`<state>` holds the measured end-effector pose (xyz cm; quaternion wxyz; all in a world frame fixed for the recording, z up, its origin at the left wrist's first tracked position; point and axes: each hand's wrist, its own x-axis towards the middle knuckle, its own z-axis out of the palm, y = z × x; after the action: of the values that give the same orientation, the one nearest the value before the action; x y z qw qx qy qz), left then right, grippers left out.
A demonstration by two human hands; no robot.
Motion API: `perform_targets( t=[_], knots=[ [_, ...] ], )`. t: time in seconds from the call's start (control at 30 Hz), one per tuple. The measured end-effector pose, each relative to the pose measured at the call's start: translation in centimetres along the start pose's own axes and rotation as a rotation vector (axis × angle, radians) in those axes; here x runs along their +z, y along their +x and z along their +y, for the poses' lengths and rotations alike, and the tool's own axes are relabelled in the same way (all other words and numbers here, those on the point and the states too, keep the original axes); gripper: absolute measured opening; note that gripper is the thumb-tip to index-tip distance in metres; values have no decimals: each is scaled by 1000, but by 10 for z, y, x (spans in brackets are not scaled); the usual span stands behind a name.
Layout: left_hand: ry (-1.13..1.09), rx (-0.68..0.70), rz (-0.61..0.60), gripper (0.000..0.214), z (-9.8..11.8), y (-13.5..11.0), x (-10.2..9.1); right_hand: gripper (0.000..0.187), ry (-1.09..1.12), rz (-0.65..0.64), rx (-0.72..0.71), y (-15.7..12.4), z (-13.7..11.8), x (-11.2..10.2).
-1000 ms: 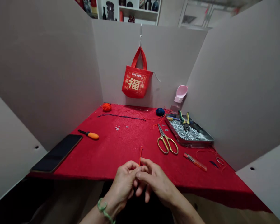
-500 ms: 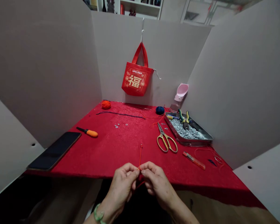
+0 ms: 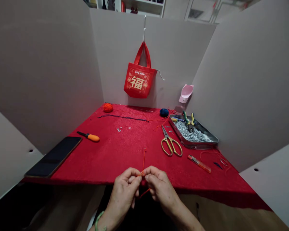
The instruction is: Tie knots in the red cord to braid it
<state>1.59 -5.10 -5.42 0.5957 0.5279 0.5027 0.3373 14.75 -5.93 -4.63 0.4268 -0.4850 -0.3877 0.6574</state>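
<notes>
At the near edge of the table, my left hand (image 3: 125, 192) and my right hand (image 3: 160, 186) pinch a red-orange cord (image 3: 144, 160) between thumbs and forefingers, fingertips close together. From the pinch the cord runs straight away from me to a small pin or nail (image 3: 144, 149) in the red cloth. A loose length of the same cord hangs below, between the hands. The crossing or knot at the fingertips is partly hidden. Gold-handled scissors (image 3: 171, 146) lie to the right beyond my hands.
A metal tray (image 3: 214, 141) of small metal pieces, with pliers (image 3: 189, 123), stands back right. A box cutter (image 3: 199, 163) lies nearer. At left are a phone (image 3: 54, 157) and an orange-handled tool (image 3: 92, 137). Orange yarn (image 3: 108, 107), blue yarn (image 3: 164, 112) and several washers (image 3: 119, 130) lie farther back.
The view has shifted slightly. My left fingertips have drawn a little to the left, away from the right ones, and the cord between them shows more. Both hands keep their pinch.
</notes>
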Motion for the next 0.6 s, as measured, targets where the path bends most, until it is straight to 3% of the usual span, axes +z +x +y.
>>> perform_targets(
  t=[0.1, 0.17, 0.27, 0.33, 0.4, 0.5, 0.6],
  knots=[
    [83, 6, -2, 27, 3, 1, -5, 14, 14, 1, 19, 1, -1, 1],
    [200, 106, 5, 21, 6, 1, -9, 13, 14, 5, 23, 1, -2, 0],
    [521, 487, 9, 19, 6, -1, -15, 13, 24, 12, 40, 2, -3, 0],
    [830, 743, 75, 25, 3, -5, -17, 16, 32, 30, 40, 2, -3, 1],
    [1126, 885, 174, 27, -1, -12, -17, 23, 46, 69, 30, 2, -3, 2],
    [1378, 932, 188, 32, -4, -24, -16, 27, 94, 139, 30, 3, -2, 5],
    [1438, 790, 75, 39, -6, -35, -19, 28, 131, 171, 37, 3, -1, 6]
  ],
)
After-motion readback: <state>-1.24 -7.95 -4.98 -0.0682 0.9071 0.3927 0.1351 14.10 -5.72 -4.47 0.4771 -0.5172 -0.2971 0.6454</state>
